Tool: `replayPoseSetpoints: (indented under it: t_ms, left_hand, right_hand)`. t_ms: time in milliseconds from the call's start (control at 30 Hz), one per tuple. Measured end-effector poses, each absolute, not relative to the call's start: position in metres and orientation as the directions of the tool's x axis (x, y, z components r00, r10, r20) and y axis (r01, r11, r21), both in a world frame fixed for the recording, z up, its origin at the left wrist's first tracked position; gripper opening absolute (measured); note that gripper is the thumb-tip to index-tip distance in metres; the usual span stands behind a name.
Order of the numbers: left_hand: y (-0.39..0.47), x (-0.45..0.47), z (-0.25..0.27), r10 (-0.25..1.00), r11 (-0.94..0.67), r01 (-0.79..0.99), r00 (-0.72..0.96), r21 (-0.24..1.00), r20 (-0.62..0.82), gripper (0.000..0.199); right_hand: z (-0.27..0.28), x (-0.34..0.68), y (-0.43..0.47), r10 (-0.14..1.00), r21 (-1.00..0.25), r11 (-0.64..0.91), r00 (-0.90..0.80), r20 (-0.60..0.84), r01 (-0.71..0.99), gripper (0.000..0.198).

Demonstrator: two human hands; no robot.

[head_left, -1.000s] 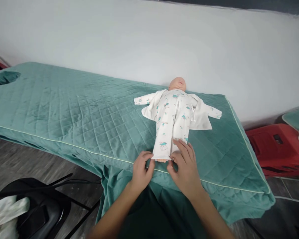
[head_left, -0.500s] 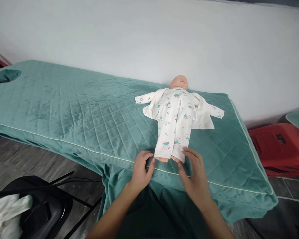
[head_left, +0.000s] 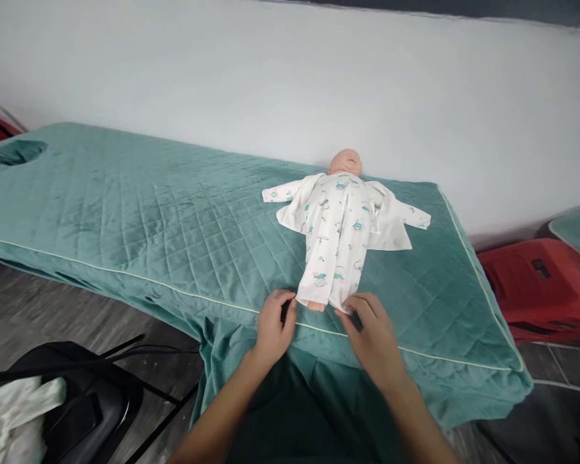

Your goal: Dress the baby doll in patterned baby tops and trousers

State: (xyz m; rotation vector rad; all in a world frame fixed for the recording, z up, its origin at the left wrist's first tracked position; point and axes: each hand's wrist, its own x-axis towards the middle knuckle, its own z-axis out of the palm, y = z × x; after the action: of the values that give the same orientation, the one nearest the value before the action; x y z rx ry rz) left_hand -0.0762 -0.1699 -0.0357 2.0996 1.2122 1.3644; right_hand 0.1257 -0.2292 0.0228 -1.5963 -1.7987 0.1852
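A baby doll (head_left: 345, 161) lies on its back on the green quilted bed, its head toward the wall. It wears white printed trousers (head_left: 336, 238) and a white top (head_left: 390, 225) spread apart at both sides, the sleeves stretched outward. My left hand (head_left: 275, 327) pinches the outer hem corner of the trouser leg on the left, where the doll's toes (head_left: 316, 306) show below the cloth. My right hand (head_left: 373, 336) has thumb and fingers closed on the hem of the other trouser leg. The foot there is hidden by cloth and fingers.
The green quilted bed (head_left: 198, 212) stands against a white wall (head_left: 198, 71) and has a face hole (head_left: 19, 153) at the far left. At right stands a red plastic chair (head_left: 536, 283). Lower left, light-coloured cloth (head_left: 19, 412) lies on a black chair (head_left: 96, 399).
My right hand has moved left and closed on the hem of the right-side trouser leg, covering that foot. My left hand's thumb and fingers have drawn together at the other hem.
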Motion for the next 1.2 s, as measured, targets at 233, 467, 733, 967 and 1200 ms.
replayPoseSetpoints:
  t_ms: [233,467,733,967,1200]
  left_hand:
    - [-0.170,-0.076,-0.036,0.814,-0.566,0.452,0.176,0.689,0.553,0.015]
    - [-0.159,-0.081,-0.032,0.820,-0.563,0.469,0.211,0.681,0.532,0.018]
    - [-0.068,-0.070,-0.010,0.763,-0.630,0.696,0.472,0.345,0.440,0.037]
    - [0.005,-0.042,-0.001,0.608,-0.788,0.610,0.747,0.087,0.270,0.038]
    - [0.024,-0.021,-0.003,0.464,-0.884,0.424,0.852,0.199,0.243,0.042]
  right_hand:
    - [0.033,0.131,-0.237,0.861,-0.527,0.348,-0.041,0.507,0.775,0.018]
    - [0.023,0.138,-0.243,0.885,-0.568,0.320,-0.025,0.464,0.758,0.016]
    - [0.017,0.192,-0.193,0.865,-0.514,0.232,0.067,0.498,0.826,0.014]
    - [-0.001,0.232,-0.107,0.906,-0.141,0.283,-0.216,0.365,0.949,0.031]
    - [-0.009,0.231,-0.093,0.899,-0.187,0.361,-0.288,0.329,0.914,0.031]
